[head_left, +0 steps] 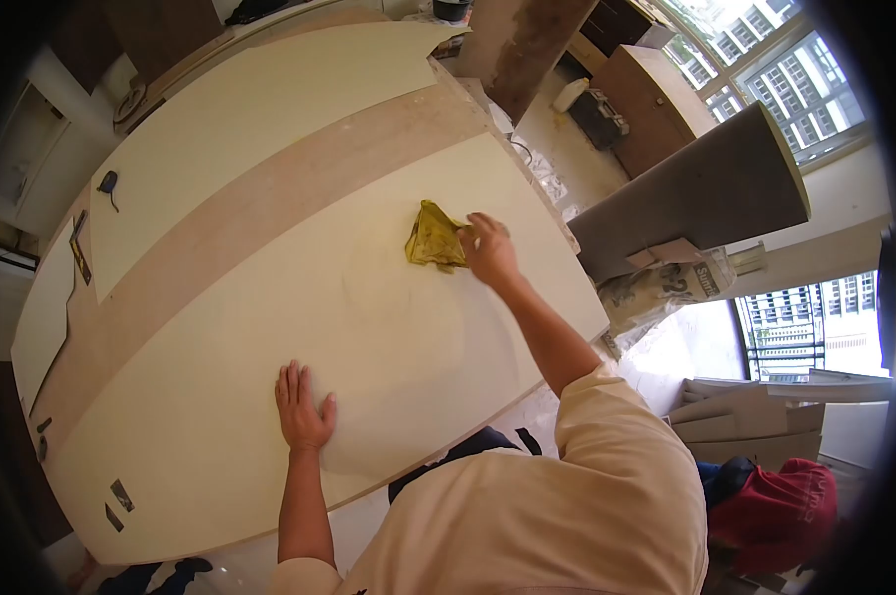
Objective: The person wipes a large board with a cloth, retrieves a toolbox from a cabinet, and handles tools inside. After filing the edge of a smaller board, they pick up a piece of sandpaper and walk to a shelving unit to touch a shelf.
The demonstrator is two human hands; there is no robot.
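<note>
My left hand (304, 409) lies flat on a large cream-white sheet (220, 397), fingers stretched out and holding nothing. Farther up the same sheet, my right hand (489, 248) has its fingertips closed on the right edge of a crumpled yellow cloth (432, 236). The cloth rests on the sheet and spreads to the left of my fingers. Faint smudges show on the surface between my two hands. Exactly how the fingers grip the cloth is partly hidden.
A second pale sheet (270, 109) lies beyond a brown board strip (299, 198). Small tools, including a dark corded one (109, 183), sit at the left. A big grey roll (696, 188) and a sack (656, 293) stand right. A person in red (780, 516) is at lower right.
</note>
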